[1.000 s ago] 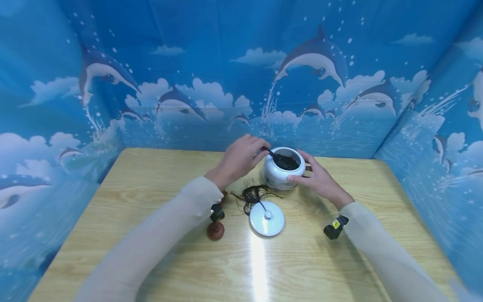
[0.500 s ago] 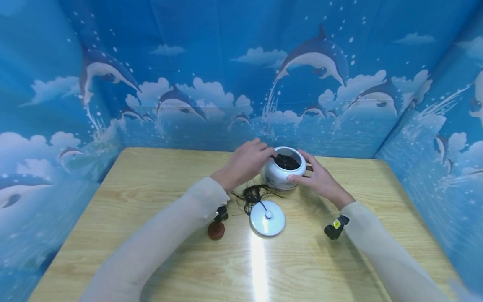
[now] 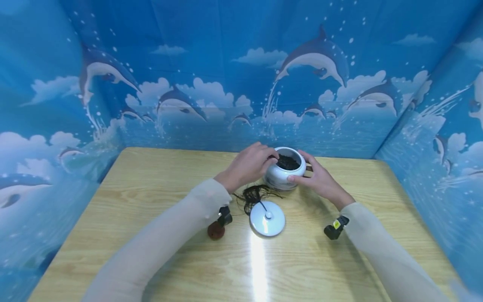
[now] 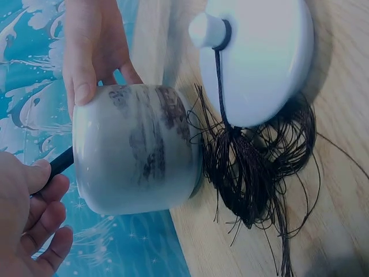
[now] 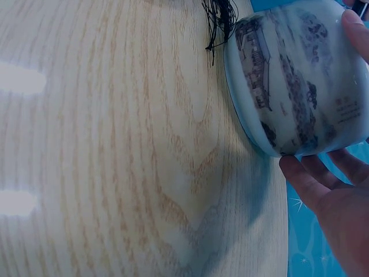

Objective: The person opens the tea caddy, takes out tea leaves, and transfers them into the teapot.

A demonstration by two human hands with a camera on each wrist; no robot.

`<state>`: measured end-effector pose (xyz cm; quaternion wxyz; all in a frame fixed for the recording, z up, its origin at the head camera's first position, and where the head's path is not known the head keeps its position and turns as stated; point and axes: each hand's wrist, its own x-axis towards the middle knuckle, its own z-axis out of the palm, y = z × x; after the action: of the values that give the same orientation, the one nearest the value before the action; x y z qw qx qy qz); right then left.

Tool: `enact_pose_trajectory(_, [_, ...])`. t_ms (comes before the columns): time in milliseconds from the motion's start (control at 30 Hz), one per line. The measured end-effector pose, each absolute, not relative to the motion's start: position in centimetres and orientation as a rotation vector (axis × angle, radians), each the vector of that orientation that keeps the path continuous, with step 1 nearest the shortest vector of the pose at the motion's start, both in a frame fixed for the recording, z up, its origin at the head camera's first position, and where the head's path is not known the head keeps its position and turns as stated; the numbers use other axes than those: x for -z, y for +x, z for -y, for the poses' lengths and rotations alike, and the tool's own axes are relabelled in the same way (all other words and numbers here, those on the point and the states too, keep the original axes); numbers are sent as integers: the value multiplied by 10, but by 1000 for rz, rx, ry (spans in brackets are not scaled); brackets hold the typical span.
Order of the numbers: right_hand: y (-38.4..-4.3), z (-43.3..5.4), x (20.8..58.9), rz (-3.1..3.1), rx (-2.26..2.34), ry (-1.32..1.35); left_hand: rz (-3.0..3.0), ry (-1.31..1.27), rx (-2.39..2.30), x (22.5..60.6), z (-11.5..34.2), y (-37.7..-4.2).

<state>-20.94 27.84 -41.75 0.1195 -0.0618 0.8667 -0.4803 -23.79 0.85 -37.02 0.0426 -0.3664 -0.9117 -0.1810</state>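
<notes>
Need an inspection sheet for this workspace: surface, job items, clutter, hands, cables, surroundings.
Surface: wood-grain table, with a bright glare streak.
Job items: white jar with printed scene, open, dark contents inside; dark handle at its mouth, far end hidden; lid on the table, knob up, its cord looped round the knob and ending in a dark tassel.
Clutter: reddish-brown round object, partly hidden.
Hands: left hand pinches the handle; right hand grips the jar.
Cables: nothing seen.
Surroundings: blue dolphin-print backdrop behind and at both sides.
</notes>
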Motion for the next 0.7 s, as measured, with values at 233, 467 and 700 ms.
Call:
enact_pose_trajectory(233, [-209,-278,417,-2528,1408,-178,2858,-980,877,374,-8,-237])
enact_pose_trajectory(467, [-209,-278,417,-2527,1421,-185,2819,-932,1075,380,-4,-239])
enact_pose_trajectory(700, [-209,-277,417,-2523,1435,-193,2785,-907,1197,385,2,-243])
